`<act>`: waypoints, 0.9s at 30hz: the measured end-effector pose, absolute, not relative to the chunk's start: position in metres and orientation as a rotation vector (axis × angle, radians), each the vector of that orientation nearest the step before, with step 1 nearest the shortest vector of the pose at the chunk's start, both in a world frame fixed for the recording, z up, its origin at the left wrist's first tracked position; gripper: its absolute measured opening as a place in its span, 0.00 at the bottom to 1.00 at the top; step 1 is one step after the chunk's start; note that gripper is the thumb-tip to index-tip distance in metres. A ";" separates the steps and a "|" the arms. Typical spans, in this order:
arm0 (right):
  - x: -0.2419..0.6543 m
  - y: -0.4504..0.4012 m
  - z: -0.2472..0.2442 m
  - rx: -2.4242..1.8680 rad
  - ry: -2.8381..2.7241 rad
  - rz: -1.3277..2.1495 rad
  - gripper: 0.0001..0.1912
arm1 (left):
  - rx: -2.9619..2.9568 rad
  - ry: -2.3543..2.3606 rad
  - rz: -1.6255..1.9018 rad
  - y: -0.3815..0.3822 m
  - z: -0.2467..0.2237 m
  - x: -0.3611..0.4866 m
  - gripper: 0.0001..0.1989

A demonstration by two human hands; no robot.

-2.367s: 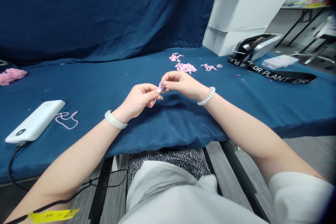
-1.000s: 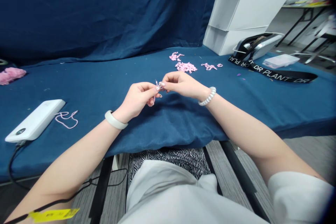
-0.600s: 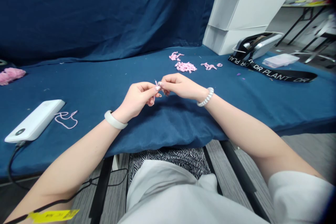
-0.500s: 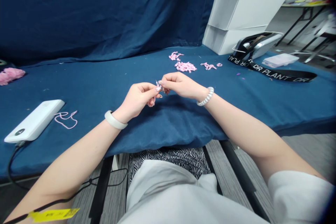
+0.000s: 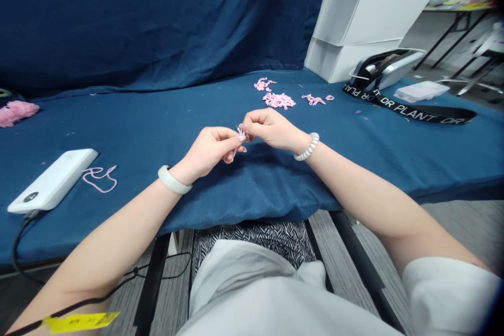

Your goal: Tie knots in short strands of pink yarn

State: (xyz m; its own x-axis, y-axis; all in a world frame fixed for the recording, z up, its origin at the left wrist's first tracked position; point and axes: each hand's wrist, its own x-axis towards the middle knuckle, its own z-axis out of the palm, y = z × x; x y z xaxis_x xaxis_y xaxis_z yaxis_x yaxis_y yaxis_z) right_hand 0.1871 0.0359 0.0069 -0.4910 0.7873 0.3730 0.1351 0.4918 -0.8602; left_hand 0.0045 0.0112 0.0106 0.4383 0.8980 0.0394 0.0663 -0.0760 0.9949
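Thumb and fingers of my left hand [image 5: 210, 150] pinch a small piece of pale pink yarn [image 5: 240, 131], with a few strands sticking up and one hanging below. My right hand [image 5: 273, 130] meets it from the right, its thumb and index finger pressed together on the same yarn. The exact shape of the piece is hidden between the fingertips. Both hands are over the front part of the blue cloth [image 5: 157, 115]. Beyond them lies a pile of small pink yarn pieces [image 5: 279, 100], with smaller groups beside it.
On the left are a white power bank [image 5: 55, 179] with a cable, a loose pink cord [image 5: 100, 178] and a fluffy pink bundle [image 5: 18, 113]. A black lettered strap [image 5: 417, 109], a silver-black case [image 5: 397, 68] and a clear flat box [image 5: 421, 90] lie at the right.
My left fingertips have shifted slightly right, closer to my right fingertips, and the yarn has moved with them. Things on the cloth stay in place.
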 end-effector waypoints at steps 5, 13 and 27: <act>0.187 0.033 0.011 -0.739 -1.960 1.020 0.15 | 1.527 0.859 0.839 0.014 0.007 0.003 0.13; 0.194 0.042 0.007 -0.630 -1.747 1.240 0.21 | 1.410 0.804 0.880 0.013 0.010 0.003 0.15; 0.190 0.032 0.007 -0.557 -1.903 1.520 0.16 | 1.370 0.787 0.663 0.012 0.012 0.000 0.17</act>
State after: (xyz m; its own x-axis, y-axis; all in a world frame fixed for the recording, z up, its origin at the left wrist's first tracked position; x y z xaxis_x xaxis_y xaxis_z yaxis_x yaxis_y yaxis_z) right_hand 0.1895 0.0319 0.0067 -0.7108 0.6704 0.2128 -0.0590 0.2446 -0.9678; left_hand 0.0003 0.0122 0.0119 0.5876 0.8028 -0.1012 0.0366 0.0986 0.9945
